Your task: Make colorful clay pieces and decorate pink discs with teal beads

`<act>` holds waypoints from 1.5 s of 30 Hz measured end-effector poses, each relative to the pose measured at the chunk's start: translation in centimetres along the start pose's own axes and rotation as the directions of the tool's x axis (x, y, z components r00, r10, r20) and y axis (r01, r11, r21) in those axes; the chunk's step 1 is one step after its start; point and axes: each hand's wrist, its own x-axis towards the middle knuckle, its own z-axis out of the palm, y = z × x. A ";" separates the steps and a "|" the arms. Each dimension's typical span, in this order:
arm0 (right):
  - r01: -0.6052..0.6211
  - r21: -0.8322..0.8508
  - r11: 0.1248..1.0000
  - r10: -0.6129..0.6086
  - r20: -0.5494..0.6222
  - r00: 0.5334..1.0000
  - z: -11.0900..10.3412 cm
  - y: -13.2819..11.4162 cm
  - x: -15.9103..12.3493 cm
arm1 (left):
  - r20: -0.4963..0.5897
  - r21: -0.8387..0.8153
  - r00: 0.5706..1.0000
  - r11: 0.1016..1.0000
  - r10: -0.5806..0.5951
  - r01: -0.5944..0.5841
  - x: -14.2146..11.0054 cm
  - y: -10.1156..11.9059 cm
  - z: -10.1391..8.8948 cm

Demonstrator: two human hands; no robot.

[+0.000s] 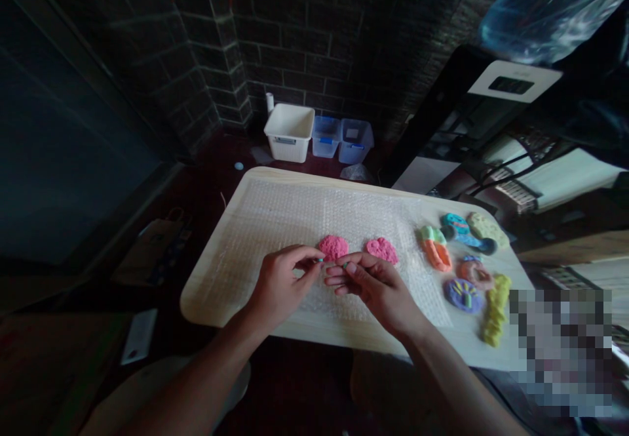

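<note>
Above the table, my left hand (285, 282) is closed in a pinch, with a tiny green piece (320, 260) showing at its fingertips. My right hand (381, 285) also pinches a small green bit (346, 265) between thumb and forefinger, its other fingers stretched out. The material looks like soft modelling clay. Just beyond the fingers, a rough pink clay lump (334, 246) lies on bubble wrap (289, 213). A second pink clay lump (382, 250) sits to its right, partly behind my right hand.
Finished-looking clay shapes crowd the right side of the pale table (216, 278): an orange and green one (436, 249), a purple disc (462, 295) and a yellow strip (497, 311). A white basket (289, 134) and blue bins (354, 141) stand on the floor behind.
</note>
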 end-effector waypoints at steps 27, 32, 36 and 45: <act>0.075 -0.062 0.995 -0.080 -0.077 0.994 -0.1 -0.3 0.2 | 0.007 -0.012 1.000 1.000 -0.017 0.017 0.1 0.2 -0.1; -0.008 0.026 1.000 0.008 0.000 1.000 0.1 -0.2 0.1 | 0.016 -0.006 0.999 1.000 -0.028 0.028 0.2 0.0 0.0; -0.034 0.028 0.999 0.034 -0.004 0.999 0.0 -0.2 0.0 | 0.015 -0.005 0.999 1.000 -0.029 0.029 0.1 0.0 -0.1; 0.046 -0.115 0.992 -0.053 -0.059 0.997 -0.7 0.3 0.3 | 0.010 0.002 1.000 1.000 -0.022 0.022 0.1 0.1 -0.1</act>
